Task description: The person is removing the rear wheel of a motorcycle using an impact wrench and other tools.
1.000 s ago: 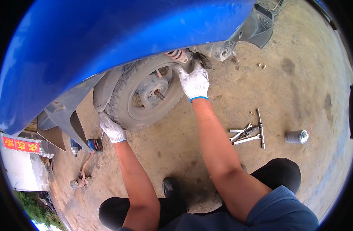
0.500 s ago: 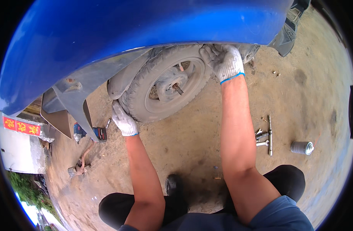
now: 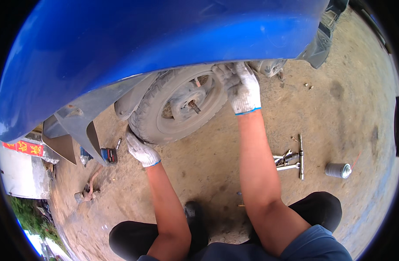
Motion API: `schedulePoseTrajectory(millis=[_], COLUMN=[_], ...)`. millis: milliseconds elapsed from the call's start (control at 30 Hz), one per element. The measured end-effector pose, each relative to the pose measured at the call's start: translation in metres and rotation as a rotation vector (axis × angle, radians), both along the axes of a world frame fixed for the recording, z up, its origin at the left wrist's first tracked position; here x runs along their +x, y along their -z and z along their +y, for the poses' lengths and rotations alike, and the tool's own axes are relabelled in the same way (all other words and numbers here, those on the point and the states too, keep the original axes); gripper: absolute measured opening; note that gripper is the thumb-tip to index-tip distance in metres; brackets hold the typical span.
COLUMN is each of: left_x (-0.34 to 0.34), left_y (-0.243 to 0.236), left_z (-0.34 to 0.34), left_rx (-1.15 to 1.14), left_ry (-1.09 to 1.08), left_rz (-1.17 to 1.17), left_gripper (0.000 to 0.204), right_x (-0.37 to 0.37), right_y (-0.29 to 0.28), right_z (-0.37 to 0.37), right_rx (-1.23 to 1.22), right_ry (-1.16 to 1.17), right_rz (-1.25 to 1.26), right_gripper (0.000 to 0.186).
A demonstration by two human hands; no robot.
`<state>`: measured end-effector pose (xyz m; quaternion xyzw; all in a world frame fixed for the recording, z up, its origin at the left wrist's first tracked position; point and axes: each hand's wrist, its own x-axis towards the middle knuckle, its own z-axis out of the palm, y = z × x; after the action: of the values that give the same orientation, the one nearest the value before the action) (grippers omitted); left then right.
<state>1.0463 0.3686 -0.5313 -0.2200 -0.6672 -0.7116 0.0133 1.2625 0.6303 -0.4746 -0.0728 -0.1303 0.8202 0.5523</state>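
Observation:
A dusty wheel (image 3: 169, 126), with a thick tyre and a central threaded shaft, sits under the blue body panel (image 3: 164, 30) of a vehicle. My left hand (image 3: 140, 148), in a white knit glove, grips the tyre's lower left edge beside a grey curved guard (image 3: 126, 99). My right hand (image 3: 243, 90), gloved with a blue cuff and dirty fingers, is curled on the tyre's upper right, just below the panel's edge. Grey mechanical parts (image 3: 271, 67) show behind it.
Wrenches and a long socket tool (image 3: 301, 158) lie right on the stained concrete, with a spray can (image 3: 338, 170) and small fittings (image 3: 306, 85). A cordless impact driver (image 3: 106, 156), grey plastic bracket (image 3: 75, 130) and hose-like object (image 3: 88, 191) are left, near a white wall (image 3: 25, 174).
The wheel has shifted slightly right and away from me with both hands. My right hand's fingers have turned and curled onto the tyre, and the coil spring seen earlier is now hidden.

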Motion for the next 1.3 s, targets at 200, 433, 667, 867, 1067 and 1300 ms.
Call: schedulePoseTrajectory(millis=[200, 433, 667, 867, 1067, 1300], left_x=[0.0, -0.002, -0.018, -0.034, -0.046, -0.042], left_y=[0.006, 0.003, 0.002, 0.023, 0.034, 0.056], left_z=[0.006, 0.01, 0.002, 0.01, 0.005, 0.008], left_rx=[0.158, 0.212, 0.259, 0.301, 0.294, 0.473], left_ry=[0.029, -0.037, 0.029, 0.213, 0.39, 0.377], left_rz=[-0.183, -0.192, -0.261, -0.443, -0.469, -0.543], left_gripper=[0.057, 0.058, 0.056, 0.056, 0.06, 0.056], right_x=[-0.014, -0.025, -0.037, -0.019, -0.028, -0.033], right_y=[0.027, 0.036, 0.057, 0.196, 0.095, 0.09], right_z=[0.017, 0.019, 0.024, 0.089, 0.051, 0.046], right_rx=[-0.049, -0.112, 0.025, 0.183, 0.354, 0.355], right_ry=[0.091, 0.247, 0.224, 0.346, 0.315, 0.468], right_rz=[-0.584, -1.191, -1.347, -0.902, -1.356, -1.254], right_gripper=[0.039, 0.098, 0.09, 0.053, 0.072, 0.072])
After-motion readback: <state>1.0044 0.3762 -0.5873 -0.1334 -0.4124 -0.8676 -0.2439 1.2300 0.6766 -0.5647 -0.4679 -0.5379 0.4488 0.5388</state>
